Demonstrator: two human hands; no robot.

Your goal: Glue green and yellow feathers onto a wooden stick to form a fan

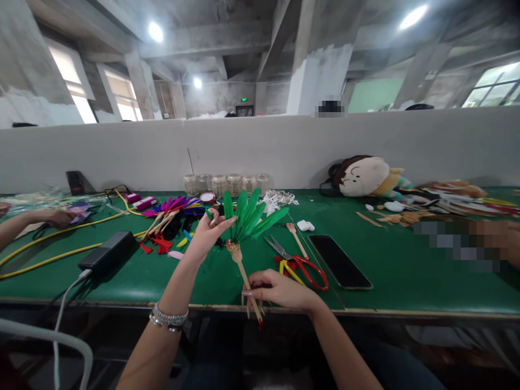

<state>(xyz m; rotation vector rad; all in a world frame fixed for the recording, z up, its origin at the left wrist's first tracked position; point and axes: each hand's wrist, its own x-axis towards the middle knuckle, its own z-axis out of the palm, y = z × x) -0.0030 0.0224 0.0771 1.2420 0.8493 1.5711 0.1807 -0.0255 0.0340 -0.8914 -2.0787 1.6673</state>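
Near the front edge of the table, my right hand (274,290) is closed round the handle of a flat wooden fork-like stick (245,273), which leans with its wide end up and away. Green feathers (247,214) fan out from that wide end, where a shiny brownish blob (233,247) that looks like glue sits. My left hand (208,234) pinches at the left side of the fan, thumb and finger closed on a green feather. Part of that feather is hidden behind the fingers. A small red tip shows at the stick's lower end.
Red-handled scissors (303,265), a black phone (340,261) and another wooden stick (298,239) lie to the right. Coloured feathers (174,206) lie left, near a black power adapter (108,252) and yellow cable (52,265). Several glass jars (219,185) line the partition. A co-worker's hand (60,216) is far left.
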